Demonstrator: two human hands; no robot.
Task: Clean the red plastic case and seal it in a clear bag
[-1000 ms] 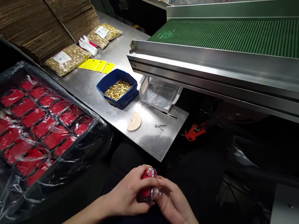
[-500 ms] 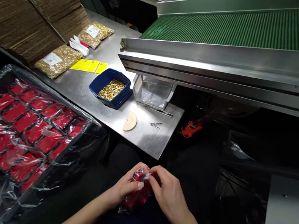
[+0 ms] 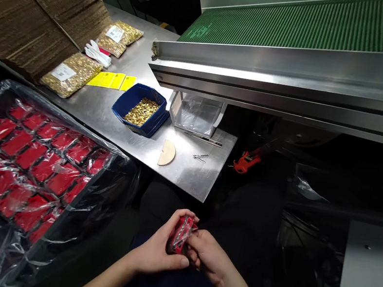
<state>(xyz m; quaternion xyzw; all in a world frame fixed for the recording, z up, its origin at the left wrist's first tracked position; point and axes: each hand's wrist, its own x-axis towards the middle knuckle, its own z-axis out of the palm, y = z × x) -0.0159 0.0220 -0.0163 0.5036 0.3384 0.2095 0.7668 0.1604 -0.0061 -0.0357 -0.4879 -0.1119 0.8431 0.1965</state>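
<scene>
Above my lap, my left hand (image 3: 160,249) wraps round a small red and black packet (image 3: 181,234) in clear plastic, thumb at its lower edge and fingers over the far side. My right hand (image 3: 210,256) presses against the packet's right side with curled fingers; the fingertips are partly hidden behind it. Similar red packets in clear wrap (image 3: 32,155) lie in rows in the plastic-lined crate to my left.
The dark crate (image 3: 124,166) stands left of my legs. On the metal table (image 3: 192,178) are a blue bin (image 3: 157,125) of small gold-coloured pieces, a clear bin (image 3: 196,114), a wooden half-disc (image 3: 167,153) and tweezers-like metal tool (image 3: 200,157). A green conveyor (image 3: 308,28) runs above.
The packet has turned in my left hand so a narrow side now faces up. My right hand has moved from its top edge down along its right side.
</scene>
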